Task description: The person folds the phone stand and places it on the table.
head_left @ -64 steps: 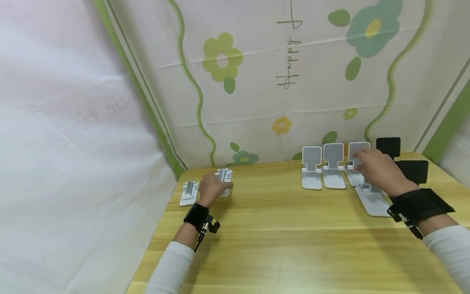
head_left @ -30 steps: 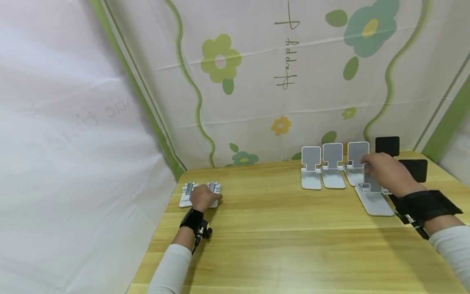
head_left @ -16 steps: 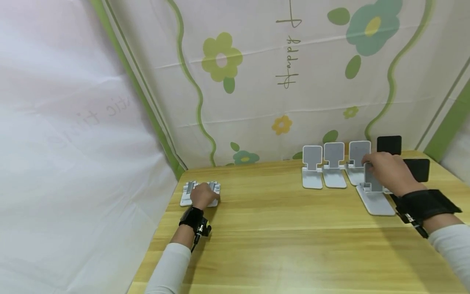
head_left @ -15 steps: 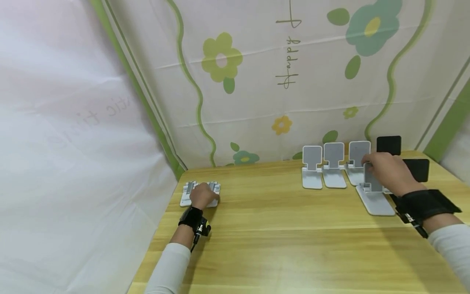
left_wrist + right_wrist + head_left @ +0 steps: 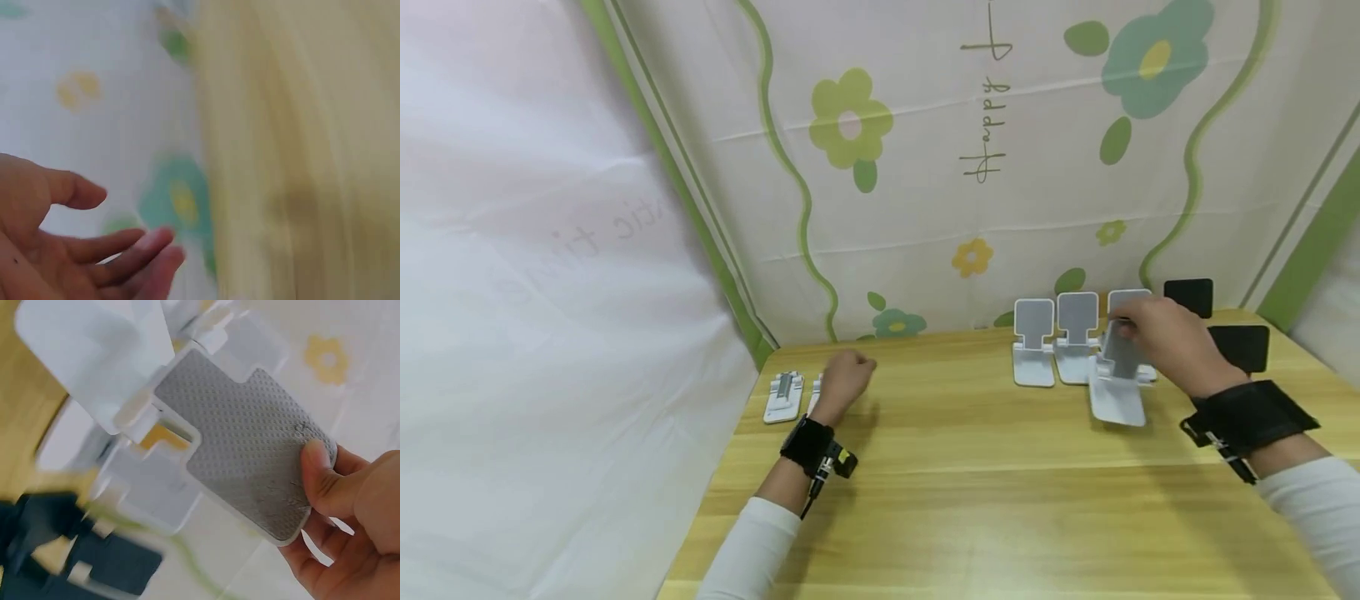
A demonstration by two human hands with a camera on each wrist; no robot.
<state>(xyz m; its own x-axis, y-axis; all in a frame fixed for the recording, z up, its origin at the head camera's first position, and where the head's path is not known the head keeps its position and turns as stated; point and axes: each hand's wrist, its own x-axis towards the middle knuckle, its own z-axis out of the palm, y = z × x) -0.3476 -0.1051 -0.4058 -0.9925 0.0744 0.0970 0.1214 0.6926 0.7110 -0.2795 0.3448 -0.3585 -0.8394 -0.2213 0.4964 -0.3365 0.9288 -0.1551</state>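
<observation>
Around the right hand [image 5: 1176, 342] I count four unfolded white stands [image 5: 1033, 327]: one held stand [image 5: 1117, 400], tilted, gray panel [image 5: 240, 444] pinched between thumb and fingers; two upright stands [image 5: 1078, 319] to its left; one rear stand [image 5: 1122, 295] behind, mostly hidden. Two black stands [image 5: 1240, 348] right of it. My left hand [image 5: 846, 379] hovers, fingers loosely spread, blocking part of one of two folded stands [image 5: 783, 398].

On the flower-print cloth [image 5: 917, 200] facing me I read the handwritten word "Happy" [image 5: 985, 129], turned sideways and running upward; the letter [image 5: 988, 37] above it is cut off, and I can't tell which. Faint lettering [image 5: 642, 217] on the white cloth [image 5: 512, 400] to my left is too pale for me to read surely
</observation>
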